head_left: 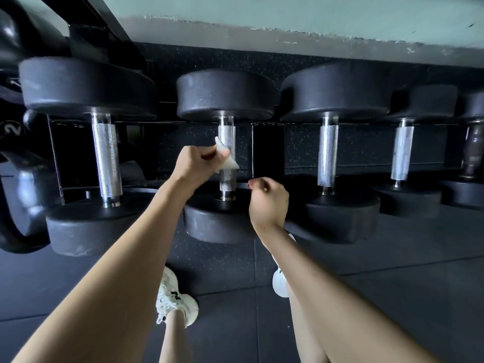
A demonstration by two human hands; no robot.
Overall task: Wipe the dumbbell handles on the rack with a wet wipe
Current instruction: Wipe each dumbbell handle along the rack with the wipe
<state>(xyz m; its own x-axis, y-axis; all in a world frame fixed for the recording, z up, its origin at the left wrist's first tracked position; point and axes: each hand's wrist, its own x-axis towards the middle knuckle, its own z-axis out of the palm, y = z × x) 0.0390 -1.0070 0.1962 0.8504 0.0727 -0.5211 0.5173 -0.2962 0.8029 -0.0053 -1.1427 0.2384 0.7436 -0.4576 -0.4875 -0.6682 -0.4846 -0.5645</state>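
Several black dumbbells with knurled silver handles lie side by side on a dark rack (267, 150). My left hand (195, 166) grips a white wet wipe (227, 159) and holds it against the handle of the middle dumbbell (226, 134), about halfway along. My right hand (267, 203) hovers just right of that handle's near end, over the near weight head, fingers curled, holding nothing. The neighbouring handles to the left (106, 158) and right (327, 155) are bare.
Black kettlebells (18, 205) crowd the far left. A smaller dumbbell (402, 153) and a dark-handled one (474, 150) sit further right. Rubber floor tiles lie below, with my white trainers (175, 297) standing close to the rack. A pale wall (288, 19) runs behind.
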